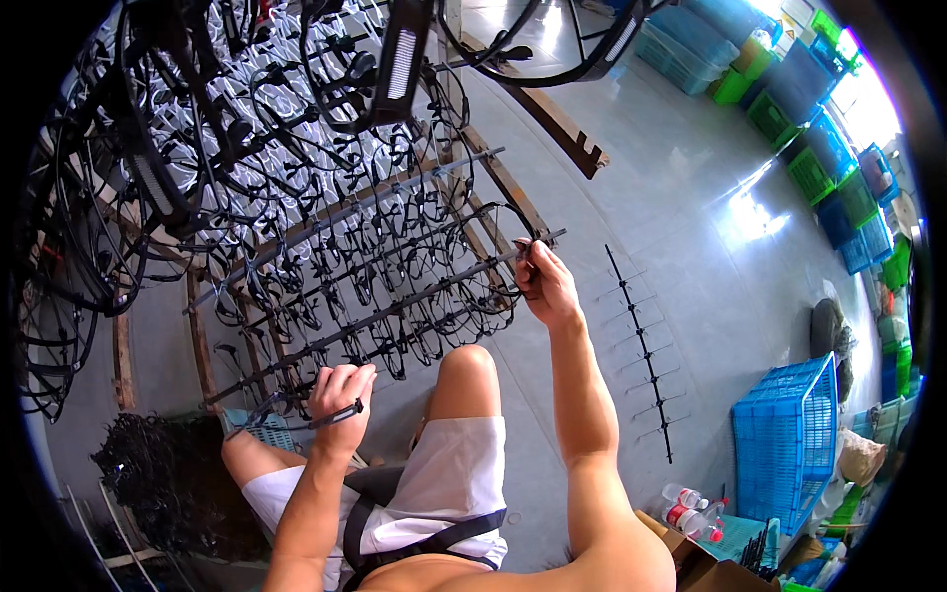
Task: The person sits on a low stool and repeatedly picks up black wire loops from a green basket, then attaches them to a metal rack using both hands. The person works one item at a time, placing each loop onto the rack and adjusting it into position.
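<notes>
My right hand (546, 281) is raised at the right end of a long dark bar (434, 288), its fingers pinched on a small dark piece. A thin black loop runs up beside that piece. Lower and to the left, my left hand (340, 395) has curled fingers near the bar's left part; what they hold, if anything, is hidden. A black strap-like strip (337, 414) lies across the back of that hand or wrist; I cannot tell if it is worn. Many thin black curved parts (395, 335) hang from the bars of a rack (488, 178).
A black rod with thin cross hooks (641, 345) lies on the grey floor. At right are a blue crate (779, 434), plastic bottles (691, 515) and stacked bins (814, 173). A tangled black heap (158, 483) sits at left. Black frames (400, 69) hang close overhead.
</notes>
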A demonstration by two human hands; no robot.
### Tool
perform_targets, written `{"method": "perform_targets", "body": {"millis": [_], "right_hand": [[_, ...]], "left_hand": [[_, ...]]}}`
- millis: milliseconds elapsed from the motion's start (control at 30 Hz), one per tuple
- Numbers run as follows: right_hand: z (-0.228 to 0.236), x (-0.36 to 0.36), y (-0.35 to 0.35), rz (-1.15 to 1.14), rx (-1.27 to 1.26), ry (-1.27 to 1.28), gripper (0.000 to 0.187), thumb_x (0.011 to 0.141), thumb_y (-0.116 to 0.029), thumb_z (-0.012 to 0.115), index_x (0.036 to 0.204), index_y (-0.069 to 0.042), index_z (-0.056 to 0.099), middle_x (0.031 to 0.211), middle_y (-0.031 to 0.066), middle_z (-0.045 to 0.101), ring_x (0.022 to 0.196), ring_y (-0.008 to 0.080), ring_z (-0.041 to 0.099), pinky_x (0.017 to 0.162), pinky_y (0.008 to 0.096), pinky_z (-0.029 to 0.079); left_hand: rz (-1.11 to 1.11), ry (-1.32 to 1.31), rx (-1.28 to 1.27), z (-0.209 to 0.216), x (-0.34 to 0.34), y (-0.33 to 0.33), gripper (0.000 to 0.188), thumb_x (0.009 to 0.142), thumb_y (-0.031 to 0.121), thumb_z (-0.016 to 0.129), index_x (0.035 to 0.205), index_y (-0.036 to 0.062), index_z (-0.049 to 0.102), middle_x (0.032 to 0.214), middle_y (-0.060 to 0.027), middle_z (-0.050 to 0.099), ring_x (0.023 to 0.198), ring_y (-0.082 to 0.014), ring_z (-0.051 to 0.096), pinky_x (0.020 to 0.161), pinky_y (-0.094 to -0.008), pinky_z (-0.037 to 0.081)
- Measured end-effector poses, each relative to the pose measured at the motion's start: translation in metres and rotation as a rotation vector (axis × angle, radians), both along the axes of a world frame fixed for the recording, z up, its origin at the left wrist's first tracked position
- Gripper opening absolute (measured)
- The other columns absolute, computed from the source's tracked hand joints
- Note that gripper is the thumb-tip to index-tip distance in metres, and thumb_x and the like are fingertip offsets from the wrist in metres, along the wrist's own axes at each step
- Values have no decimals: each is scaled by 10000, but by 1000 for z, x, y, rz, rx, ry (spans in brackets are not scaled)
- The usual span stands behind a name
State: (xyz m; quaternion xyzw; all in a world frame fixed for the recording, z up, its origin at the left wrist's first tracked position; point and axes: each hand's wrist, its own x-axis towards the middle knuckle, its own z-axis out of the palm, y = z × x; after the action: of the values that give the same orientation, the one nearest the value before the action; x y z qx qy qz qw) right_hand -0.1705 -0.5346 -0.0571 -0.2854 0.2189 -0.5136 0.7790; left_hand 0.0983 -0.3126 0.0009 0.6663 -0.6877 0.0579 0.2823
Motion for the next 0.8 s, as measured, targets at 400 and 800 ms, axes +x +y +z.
{"method": "perform_targets", "body": {"millis": [400, 800], "right_hand": [[-33, -5, 40, -122, -154, -61, 270, 902, -93, 604, 1158, -11, 583, 1023, -4, 575, 851, 93, 508, 779, 266, 419], [-11, 9, 60, -461, -167, 331, 417, 871, -63, 643, 1269, -7, 532, 998, 5, 580, 882, 96, 509, 824, 245, 434]], "left_hand": [[-4, 78, -39, -1, 2, -10, 85, 808, 40, 660, 893, 43, 664, 858, -81, 627, 776, -272, 553, 697, -370, 463], [-28, 80, 35, 5, -2, -6, 104, 817, 56, 654, 920, 47, 664, 926, -67, 635, 830, -268, 573, 748, -365, 477]]}}
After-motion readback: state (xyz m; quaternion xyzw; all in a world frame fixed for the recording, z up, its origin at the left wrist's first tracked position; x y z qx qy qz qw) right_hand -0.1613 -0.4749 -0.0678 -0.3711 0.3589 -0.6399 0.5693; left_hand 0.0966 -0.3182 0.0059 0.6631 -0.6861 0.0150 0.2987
